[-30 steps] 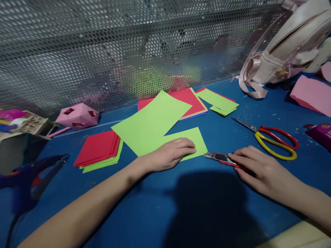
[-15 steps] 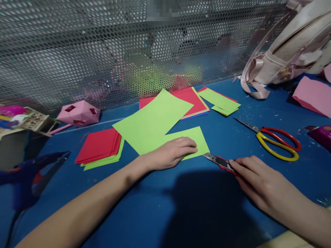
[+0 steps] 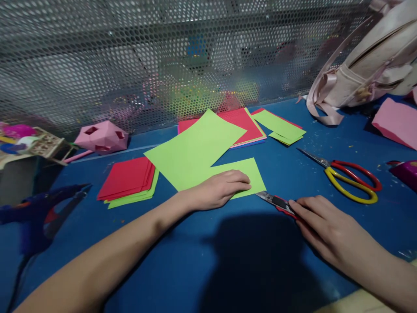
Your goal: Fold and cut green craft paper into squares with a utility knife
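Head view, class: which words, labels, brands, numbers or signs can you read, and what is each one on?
None can be read.
Knife: any marking is too small to read.
Green sheet: no print shows on the visible part.
Glue gun: too blurred to read any marking.
Purple object, cut off at the right edge: any marking is too small to read.

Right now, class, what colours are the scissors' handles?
Red handle and yellow handle; best in head view.

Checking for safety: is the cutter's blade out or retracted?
Out. A pointed metal blade shows beyond the body of the cutter in the right hand, its tip by the edge of the green paper.
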A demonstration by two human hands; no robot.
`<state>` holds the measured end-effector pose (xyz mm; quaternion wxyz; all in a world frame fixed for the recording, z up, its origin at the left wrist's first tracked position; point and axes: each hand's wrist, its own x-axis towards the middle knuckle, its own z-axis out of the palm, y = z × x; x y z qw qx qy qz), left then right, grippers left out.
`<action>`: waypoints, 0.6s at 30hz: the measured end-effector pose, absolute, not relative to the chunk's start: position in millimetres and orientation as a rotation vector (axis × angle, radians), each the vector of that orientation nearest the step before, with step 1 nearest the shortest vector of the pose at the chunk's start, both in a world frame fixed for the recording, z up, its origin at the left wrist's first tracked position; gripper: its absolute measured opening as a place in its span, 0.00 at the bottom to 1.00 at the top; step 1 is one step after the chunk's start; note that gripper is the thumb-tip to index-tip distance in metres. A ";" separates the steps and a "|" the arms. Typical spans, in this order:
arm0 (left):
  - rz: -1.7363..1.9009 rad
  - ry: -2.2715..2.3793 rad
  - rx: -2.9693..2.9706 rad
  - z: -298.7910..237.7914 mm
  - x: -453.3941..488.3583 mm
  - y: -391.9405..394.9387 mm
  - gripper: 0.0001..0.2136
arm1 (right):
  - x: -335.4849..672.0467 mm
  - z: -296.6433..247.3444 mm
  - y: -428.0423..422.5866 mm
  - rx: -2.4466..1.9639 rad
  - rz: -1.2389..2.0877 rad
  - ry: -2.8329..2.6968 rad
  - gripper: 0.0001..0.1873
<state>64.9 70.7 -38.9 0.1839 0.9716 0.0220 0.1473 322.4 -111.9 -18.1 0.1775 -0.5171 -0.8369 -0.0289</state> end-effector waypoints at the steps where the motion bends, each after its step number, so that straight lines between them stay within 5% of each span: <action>1: 0.417 0.065 2.737 -39.1 64.8 70.8 0.16 | 322.5 -18.6 -111.7 -1.464 -0.071 -2.369 0.16; 18: 0.377 0.063 2.704 -34.1 59.8 77.3 0.18 | 319.2 -17.0 -108.4 -1.450 -0.017 -2.379 0.17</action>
